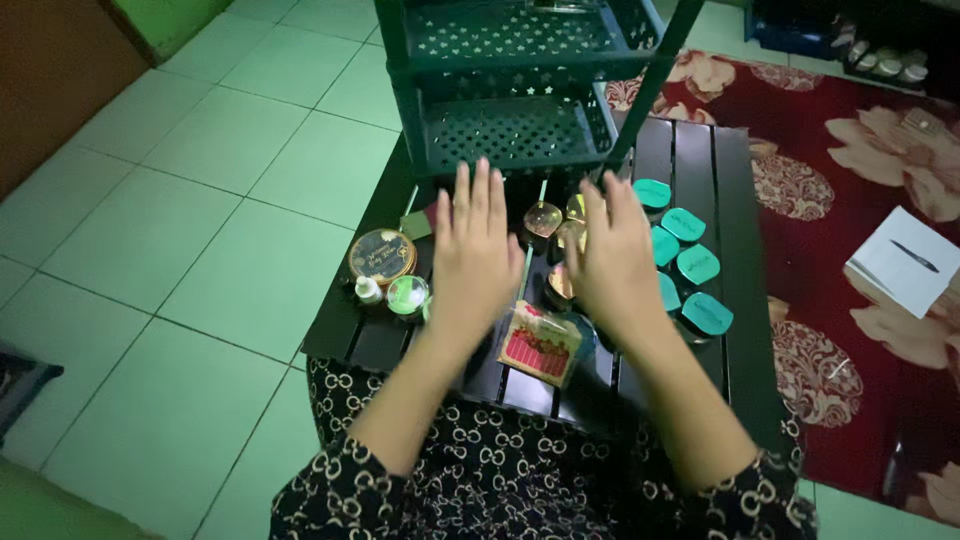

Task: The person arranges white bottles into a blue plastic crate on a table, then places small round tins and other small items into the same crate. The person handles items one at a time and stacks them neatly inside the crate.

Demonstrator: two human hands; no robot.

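Observation:
My left hand and my right hand hover flat, fingers apart, over a low black slatted table. Neither holds anything. Under and between them lie small gold-topped jars and a red-and-white packet. Left of my left hand sit a round dark tin with a gold rim, a small white bottle and a pale green jar. Several teal-lidded jars line up right of my right hand.
A dark green plastic rack with perforated shelves stands at the table's far end. A red floral rug lies to the right, with a white box on it. Green floor tiles spread to the left.

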